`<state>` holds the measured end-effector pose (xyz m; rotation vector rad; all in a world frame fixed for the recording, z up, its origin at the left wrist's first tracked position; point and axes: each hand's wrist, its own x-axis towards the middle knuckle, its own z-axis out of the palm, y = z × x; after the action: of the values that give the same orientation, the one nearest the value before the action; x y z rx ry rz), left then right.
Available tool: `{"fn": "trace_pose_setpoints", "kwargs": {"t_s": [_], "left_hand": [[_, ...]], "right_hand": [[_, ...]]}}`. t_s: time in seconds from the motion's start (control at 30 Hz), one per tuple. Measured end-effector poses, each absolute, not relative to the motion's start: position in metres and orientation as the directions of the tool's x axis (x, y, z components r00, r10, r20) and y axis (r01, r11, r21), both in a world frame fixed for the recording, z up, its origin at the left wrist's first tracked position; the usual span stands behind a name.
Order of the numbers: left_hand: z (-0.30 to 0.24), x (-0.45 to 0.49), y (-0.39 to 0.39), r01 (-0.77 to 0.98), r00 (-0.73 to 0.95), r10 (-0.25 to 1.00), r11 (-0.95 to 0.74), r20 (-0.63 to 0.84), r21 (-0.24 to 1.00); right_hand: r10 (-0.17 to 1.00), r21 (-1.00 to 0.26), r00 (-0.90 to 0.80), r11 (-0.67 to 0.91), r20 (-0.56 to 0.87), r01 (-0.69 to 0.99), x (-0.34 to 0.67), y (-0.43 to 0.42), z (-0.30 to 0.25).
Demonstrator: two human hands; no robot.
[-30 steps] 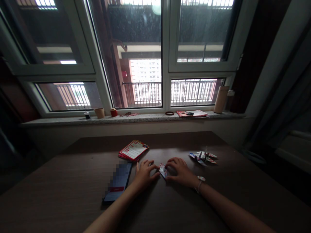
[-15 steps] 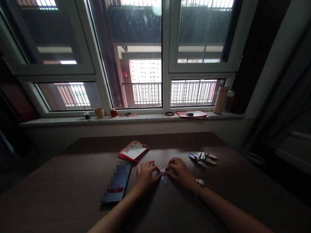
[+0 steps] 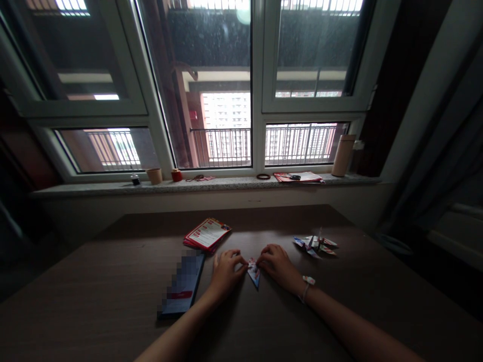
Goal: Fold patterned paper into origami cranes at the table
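Folded paper (image 3: 254,275): at your 12 o'clock on the table (image 3: 94,281), tip toward 6
Left hand (image 3: 226,274): your fingertips pinch its left edge
Right hand (image 3: 278,266): yours pinch its right edge
Printed cards (image 3: 208,235): 10 o'clock from the paper, writing too small to read
Phone (image 3: 193,276): 9 o'clock, red label (image 3: 181,295) illegible

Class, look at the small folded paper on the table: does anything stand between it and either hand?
Nothing visible does. The left hand and right hand have fingertips right at opposite sides of the folded paper. The screen device lies left of the left hand.
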<state>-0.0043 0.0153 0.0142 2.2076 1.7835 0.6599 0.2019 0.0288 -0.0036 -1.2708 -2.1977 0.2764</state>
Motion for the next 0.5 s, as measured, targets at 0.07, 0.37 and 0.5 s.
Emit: {"fn": "trace_pose_setpoints", "kwargs": {"t_s": [0.07, 0.37, 0.5], "left_hand": [[0.0142, -0.004, 0.0168, 0.867, 0.157, 0.966, -0.235, 0.207, 0.439], [0.015, -0.0028, 0.0195, 0.881, 0.174, 0.962, -0.248, 0.212, 0.403], [0.015, -0.0055, 0.0213, 0.882, 0.208, 0.957, -0.273, 0.205, 0.383]], "right_hand": [[0.846, -0.452, -0.375, 0.523, 0.38, 0.722, 0.2017, 0.0302, -0.0034], [0.87, -0.446, -0.356, 0.483, 0.342, 0.753, 0.201, 0.0332, -0.0004], [0.873, -0.456, -0.368, 0.482, 0.319, 0.748, 0.2025, 0.0319, 0.0032]]}}
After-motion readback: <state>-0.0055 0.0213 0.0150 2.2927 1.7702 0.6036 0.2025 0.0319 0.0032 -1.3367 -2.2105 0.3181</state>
